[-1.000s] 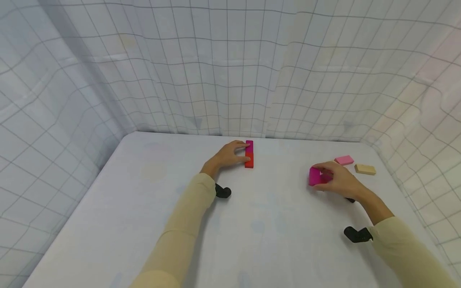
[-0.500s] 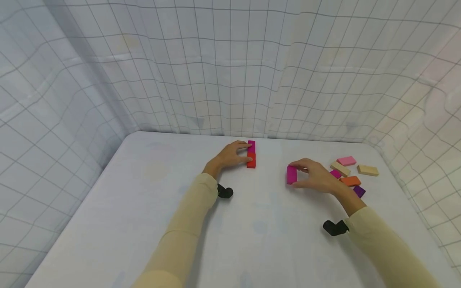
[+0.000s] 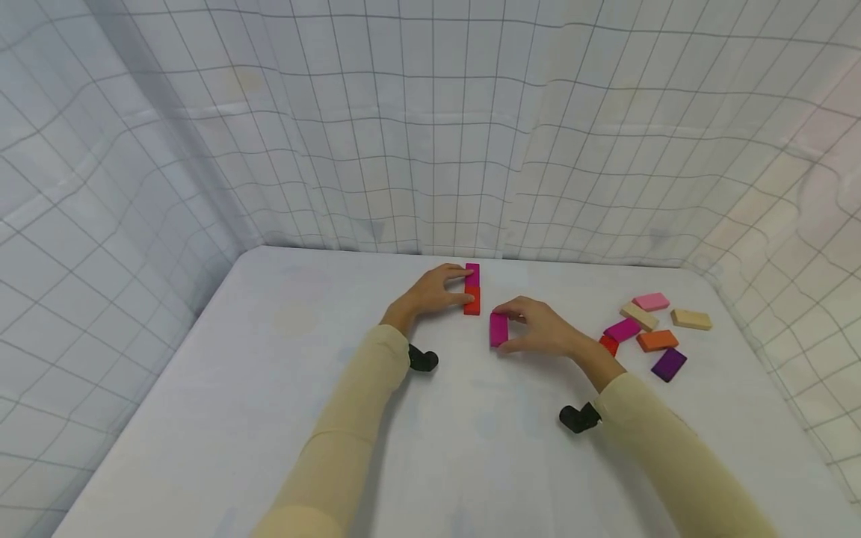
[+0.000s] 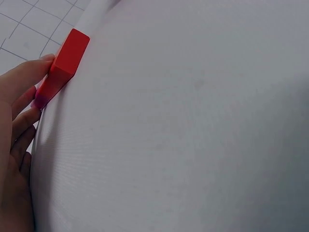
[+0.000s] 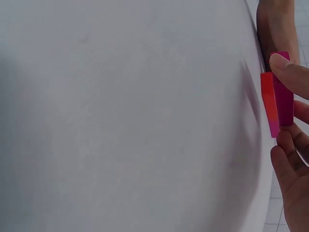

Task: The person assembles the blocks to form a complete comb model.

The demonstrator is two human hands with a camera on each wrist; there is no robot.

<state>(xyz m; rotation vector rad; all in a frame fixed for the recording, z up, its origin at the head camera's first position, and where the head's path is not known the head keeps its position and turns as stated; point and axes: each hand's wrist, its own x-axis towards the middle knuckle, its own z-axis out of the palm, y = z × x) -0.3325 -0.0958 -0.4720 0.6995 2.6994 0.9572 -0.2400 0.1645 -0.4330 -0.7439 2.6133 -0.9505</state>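
Here at the white table (image 3: 471, 456), the right hand (image 3: 540, 327) has a magenta block (image 3: 498, 330) pinched by its two ends, thumb on the near end, fingertips on the far one, and it's just beside a short row, apart from it on the right. That row is two blocks end to end: a red block (image 3: 472, 302) nearer us, a second magenta block (image 3: 473, 278) at the far end by the table's back edge. Left hand (image 3: 430, 291) is on them, loose and unclenched, thumb tip touching the red one, index finger touching the magenta one. Out to the right, seven loose pieces: a pink block (image 3: 650, 301), a tan block (image 3: 691, 319) lying well to the side, another tan block (image 3: 640, 316), a third magenta block (image 3: 622, 330), an orange block (image 3: 658, 341), a purple block (image 3: 669, 365) and another red block (image 3: 609, 344), partly behind the right forearm. Every face I can see is plain solid colour. Behind, a white curtain (image 3: 417, 149) carries dark grid lines.
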